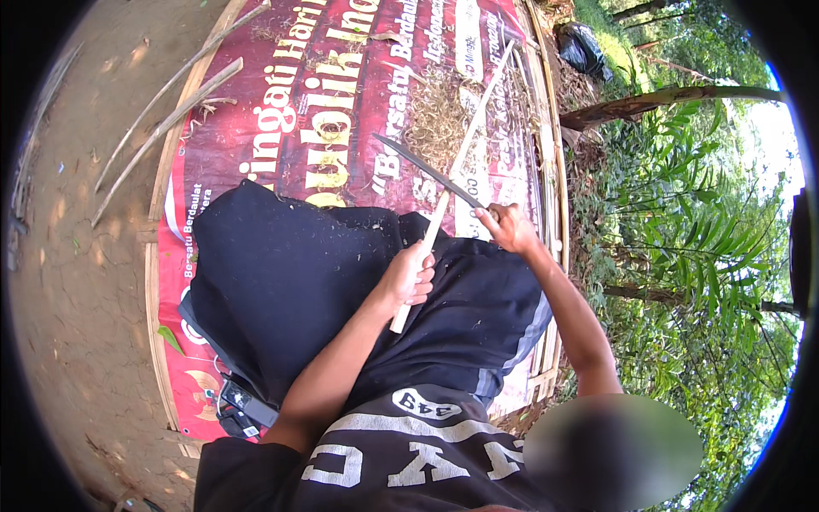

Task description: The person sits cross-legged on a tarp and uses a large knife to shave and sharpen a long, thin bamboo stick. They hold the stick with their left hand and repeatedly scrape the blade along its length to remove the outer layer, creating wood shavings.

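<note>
My left hand [409, 275] is wrapped round a long pale strip of wood or bamboo [461, 159], near its lower end. The strip slants up and away to the right, over the red banner. In my right hand [509, 228] is the handle of a long dark-bladed knife [426, 169]. Its blade lies across the strip, pointing up and to the left, with the crossing a little beyond my left hand. Curly pale shavings [439, 115] are heaped on the banner beside the strip.
A red printed banner [222, 154] covers the slatted platform under me. Bent sticks [162, 128] jut over its left edge above bare ground. A small black device with cables [243, 408] lies by my left elbow. Right of the platform are a black bag [581, 49], a trunk [665, 101] and dense plants.
</note>
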`<action>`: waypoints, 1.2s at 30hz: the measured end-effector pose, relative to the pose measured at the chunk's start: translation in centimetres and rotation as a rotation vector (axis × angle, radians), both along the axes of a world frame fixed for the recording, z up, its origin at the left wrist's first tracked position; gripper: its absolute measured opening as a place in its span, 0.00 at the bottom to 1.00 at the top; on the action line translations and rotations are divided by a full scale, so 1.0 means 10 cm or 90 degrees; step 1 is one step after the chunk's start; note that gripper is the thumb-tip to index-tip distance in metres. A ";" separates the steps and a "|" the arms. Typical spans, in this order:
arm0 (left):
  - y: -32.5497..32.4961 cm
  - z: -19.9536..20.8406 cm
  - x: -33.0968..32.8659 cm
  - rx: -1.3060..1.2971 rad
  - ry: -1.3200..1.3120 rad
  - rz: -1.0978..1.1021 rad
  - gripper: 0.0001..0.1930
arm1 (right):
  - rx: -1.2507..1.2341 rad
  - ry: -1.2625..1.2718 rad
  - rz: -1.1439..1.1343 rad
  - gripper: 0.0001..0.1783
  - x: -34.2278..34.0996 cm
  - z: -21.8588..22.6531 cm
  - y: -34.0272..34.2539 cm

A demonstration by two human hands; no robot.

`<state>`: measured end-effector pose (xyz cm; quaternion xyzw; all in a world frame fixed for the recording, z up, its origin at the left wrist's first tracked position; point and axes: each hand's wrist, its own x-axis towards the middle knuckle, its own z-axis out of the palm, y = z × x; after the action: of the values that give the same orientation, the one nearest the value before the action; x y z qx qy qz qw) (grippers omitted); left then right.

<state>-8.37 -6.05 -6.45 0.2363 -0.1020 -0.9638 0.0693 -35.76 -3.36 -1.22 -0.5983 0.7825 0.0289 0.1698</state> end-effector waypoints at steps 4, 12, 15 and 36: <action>0.13 0.17 -0.03 -0.025 -0.044 0.010 0.23 | -0.005 -0.054 0.119 0.34 0.46 0.18 0.16; 0.08 -0.01 -0.15 -0.042 -0.035 -0.015 0.22 | -0.030 -0.078 -0.027 0.33 0.01 -0.07 0.03; 0.14 0.09 -0.07 -0.020 -0.050 -0.011 0.22 | -0.011 -0.090 0.122 0.35 0.52 0.05 0.07; -0.08 -0.02 0.03 -0.016 0.018 -0.012 0.22 | -0.041 -0.045 -0.062 0.40 -0.18 -0.08 -0.08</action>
<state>-8.05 -6.83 -6.62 0.2210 -0.1155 -0.9662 0.0650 -37.57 -4.15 -1.98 -0.5656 0.8046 -0.0253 0.1793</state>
